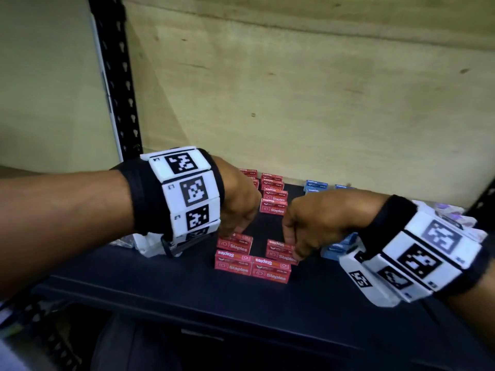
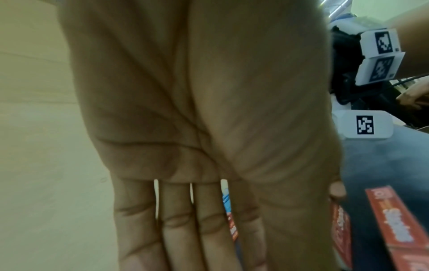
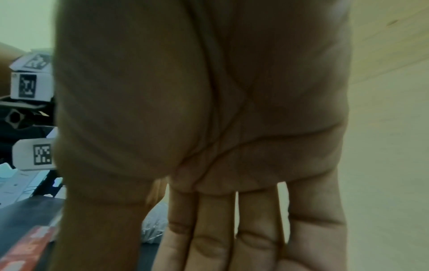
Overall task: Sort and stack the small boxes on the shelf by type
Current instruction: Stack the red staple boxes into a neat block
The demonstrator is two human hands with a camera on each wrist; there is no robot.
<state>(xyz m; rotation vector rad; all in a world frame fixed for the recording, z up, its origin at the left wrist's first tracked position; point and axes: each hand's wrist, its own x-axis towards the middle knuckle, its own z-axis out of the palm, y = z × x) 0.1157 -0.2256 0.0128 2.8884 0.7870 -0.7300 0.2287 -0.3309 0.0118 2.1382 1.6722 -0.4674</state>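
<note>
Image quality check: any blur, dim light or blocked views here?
Head view: red staples boxes legible, right hand and wristband motion-blurred, corners dark. Left wrist view: left hand blocks most, boxes soft. Right wrist view: dim, greenish, palm fills it.

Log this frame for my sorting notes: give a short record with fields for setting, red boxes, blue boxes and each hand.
setting: dark shelf, wooden back panel
red boxes: stack at the back; four at the front, two nearest the edge side by side
blue boxes: back right; more under the right wrist
left hand: fingers on the front-left red box
right hand: fingers on the front-right red box
</note>
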